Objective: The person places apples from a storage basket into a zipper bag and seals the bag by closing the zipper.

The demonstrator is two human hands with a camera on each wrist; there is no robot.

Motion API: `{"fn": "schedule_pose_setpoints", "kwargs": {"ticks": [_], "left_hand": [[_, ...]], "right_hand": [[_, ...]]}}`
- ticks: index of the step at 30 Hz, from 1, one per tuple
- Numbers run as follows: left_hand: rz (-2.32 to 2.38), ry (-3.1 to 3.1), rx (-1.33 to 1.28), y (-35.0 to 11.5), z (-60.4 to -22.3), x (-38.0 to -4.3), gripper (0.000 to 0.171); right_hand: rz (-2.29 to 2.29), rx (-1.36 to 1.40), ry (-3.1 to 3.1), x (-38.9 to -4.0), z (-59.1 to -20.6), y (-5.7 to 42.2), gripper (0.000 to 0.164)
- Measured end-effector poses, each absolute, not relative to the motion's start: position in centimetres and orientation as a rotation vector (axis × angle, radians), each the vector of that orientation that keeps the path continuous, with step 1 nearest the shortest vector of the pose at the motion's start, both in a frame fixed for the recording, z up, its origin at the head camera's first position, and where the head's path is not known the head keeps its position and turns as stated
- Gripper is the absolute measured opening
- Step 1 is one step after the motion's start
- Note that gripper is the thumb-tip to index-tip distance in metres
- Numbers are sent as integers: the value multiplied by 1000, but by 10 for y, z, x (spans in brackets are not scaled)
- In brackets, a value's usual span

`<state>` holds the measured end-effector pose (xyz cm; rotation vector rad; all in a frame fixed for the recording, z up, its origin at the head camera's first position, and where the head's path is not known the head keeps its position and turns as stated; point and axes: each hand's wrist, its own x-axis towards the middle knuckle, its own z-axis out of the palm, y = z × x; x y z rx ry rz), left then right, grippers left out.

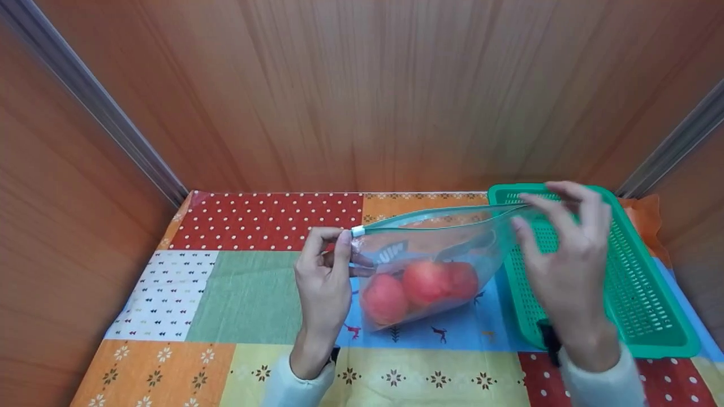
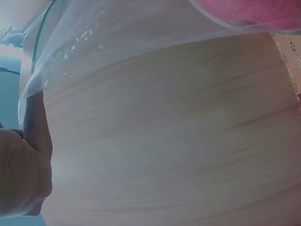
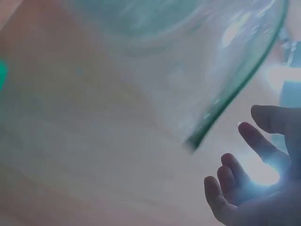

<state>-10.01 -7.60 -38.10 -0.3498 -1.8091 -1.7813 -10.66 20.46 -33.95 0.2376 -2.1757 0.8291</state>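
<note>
A clear zip bag (image 1: 486, 240) with a green zip edge hangs low over the cloth, its mouth parted along the middle. Inside lie red, round fruits (image 1: 425, 281) that look like peaches or apples. My left hand (image 1: 325, 277) pinches the bag's left top corner, right beside the white zip slider (image 1: 358, 230). In the left wrist view the left hand (image 2: 26, 160) has its fingers at the bag's edge. My right hand (image 1: 574, 254) is by the opposite corner, fingers spread and loosely bent. The right wrist view shows that hand (image 3: 258, 165) apart from the green-edged corner.
A green perforated basket (image 1: 639, 282) stands on the right, under and behind my right hand. Beneath everything lies a patchwork-patterned tablecloth (image 1: 249, 294). Wood-grain panels (image 1: 362, 96) enclose the back and both sides.
</note>
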Motion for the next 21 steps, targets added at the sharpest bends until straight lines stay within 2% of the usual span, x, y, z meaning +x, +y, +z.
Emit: {"fn": "schedule_pose_setpoints", "kwargs": {"ticks": [5,7,10,12,21], "left_hand": [[-1787,-1785,-327,-74,-381,-99,9],[-1788,-1775,-323,-74,-381,-98,9],[-1782,-1771,-319,-74,-380,-98,9],[-1777,-1774,-312,-73,-380,-98,9],[-1707,-1760,-317,-71,-382,-98,8]], "right_hand": [[791,581,-2103,-88,-343,147,34],[772,668,-2125,-87,-342,126,38],[704,726,-2217,-90,-338,100,46],[672,749,-2267,-95,-335,88,46],[686,808,-2269,-113,-328,64,32]]}}
